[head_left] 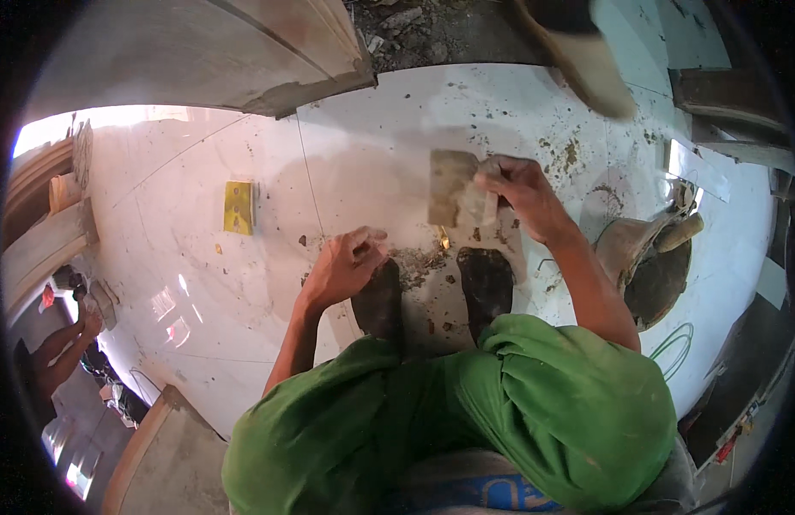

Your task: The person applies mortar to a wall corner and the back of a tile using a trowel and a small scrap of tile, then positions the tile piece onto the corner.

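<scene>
My right hand [522,193] grips a flat, rectangular grey-brown piece [451,189] by its right edge, holding it above the white floor. The piece is slightly blurred, and I cannot tell exactly what it is. My left hand [346,264] hangs over the floor near my left foot, its fingers curled in toward the thumb. Whether anything is inside those fingers is hidden. Crumbly brown debris [421,264] lies between my dark-covered feet, with a small shiny yellowish bit [444,238] beside it. Off to the left sits a yellow block [238,208] with dark spots.
A dirty bucket [625,249] leans at the right, a handle [679,233] across its mouth. Green wire [674,350] loops nearby. Grey-brown panels [311,51] border the floor at upper left. A blurred brown object [586,73] stands at upper right. Another person's arm [63,339] shows far left.
</scene>
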A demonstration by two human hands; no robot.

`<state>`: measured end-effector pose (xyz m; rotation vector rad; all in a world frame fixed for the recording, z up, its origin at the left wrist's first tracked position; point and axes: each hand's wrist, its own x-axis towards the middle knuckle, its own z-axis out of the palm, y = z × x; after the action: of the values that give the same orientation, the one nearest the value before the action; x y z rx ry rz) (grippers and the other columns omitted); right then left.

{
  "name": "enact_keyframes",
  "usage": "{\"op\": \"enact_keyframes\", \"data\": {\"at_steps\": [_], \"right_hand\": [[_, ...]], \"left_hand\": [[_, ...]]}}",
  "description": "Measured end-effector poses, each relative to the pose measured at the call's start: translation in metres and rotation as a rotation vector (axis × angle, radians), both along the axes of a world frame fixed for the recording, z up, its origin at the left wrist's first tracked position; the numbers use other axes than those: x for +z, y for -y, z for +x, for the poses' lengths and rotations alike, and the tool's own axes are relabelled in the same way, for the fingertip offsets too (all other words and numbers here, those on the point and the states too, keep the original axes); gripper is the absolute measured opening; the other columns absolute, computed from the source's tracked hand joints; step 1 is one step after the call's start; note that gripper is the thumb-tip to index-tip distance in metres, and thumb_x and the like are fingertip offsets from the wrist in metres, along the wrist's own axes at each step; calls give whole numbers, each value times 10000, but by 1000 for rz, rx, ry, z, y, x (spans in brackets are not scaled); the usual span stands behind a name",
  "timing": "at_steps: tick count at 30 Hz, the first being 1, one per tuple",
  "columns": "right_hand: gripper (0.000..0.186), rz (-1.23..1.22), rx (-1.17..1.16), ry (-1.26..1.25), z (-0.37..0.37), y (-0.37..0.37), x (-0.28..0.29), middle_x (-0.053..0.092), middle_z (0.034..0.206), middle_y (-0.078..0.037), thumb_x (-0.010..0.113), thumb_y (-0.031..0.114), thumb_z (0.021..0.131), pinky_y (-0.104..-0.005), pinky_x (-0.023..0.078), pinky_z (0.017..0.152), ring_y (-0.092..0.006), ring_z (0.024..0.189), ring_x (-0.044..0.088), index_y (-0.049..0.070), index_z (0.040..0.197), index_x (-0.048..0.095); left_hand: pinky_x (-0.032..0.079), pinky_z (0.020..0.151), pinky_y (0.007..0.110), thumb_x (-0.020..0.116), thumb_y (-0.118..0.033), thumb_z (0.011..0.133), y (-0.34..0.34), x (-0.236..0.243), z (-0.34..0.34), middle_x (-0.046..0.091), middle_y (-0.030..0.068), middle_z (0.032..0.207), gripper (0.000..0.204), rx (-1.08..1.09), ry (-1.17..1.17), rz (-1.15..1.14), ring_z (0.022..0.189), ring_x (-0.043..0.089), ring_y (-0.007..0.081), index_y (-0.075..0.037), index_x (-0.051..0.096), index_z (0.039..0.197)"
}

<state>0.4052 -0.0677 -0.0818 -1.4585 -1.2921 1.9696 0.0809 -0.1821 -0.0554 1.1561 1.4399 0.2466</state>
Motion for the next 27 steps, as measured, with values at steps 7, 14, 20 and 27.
{"op": "enact_keyframes", "data": {"at_steps": [7, 14, 20, 27], "right_hand": [[175, -99, -238, -274, -57, -51, -19, 682, 918, 15, 712, 253, 1003, -340, 527, 753, -121, 814, 630, 94, 1056, 762], [151, -128, -418, -410, -109, -77, -55, 683, 879, 1, 781, 183, 961, -343, 476, 718, -129, 783, 596, 34, 959, 755], [161, 52, -353, -389, -115, -100, -47, 691, 866, -2, 762, 184, 978, -331, 482, 668, -112, 735, 590, 23, 971, 751], [237, 38, -322, -360, -120, -111, -55, 760, 973, -76, 774, 157, 954, -318, 538, 736, -130, 834, 684, -46, 1077, 765]], "left_hand": [[584, 644, 319, 650, -414, 1051, 36, -20, 18, 748, 121, 745, 495, -2, 138, -422, 694, 737, 190, 40, 768, 894], [583, 597, 297, 630, -502, 1050, 48, -32, 18, 745, 130, 733, 593, 196, 194, -550, 636, 736, 195, 51, 770, 890], [576, 596, 287, 630, -547, 1040, 40, -36, 19, 756, 140, 734, 626, 139, 165, -629, 646, 750, 200, 45, 789, 912], [581, 612, 296, 633, -575, 1031, 39, -39, 18, 764, 154, 750, 662, 133, 150, -648, 660, 758, 203, 67, 782, 963]]}}
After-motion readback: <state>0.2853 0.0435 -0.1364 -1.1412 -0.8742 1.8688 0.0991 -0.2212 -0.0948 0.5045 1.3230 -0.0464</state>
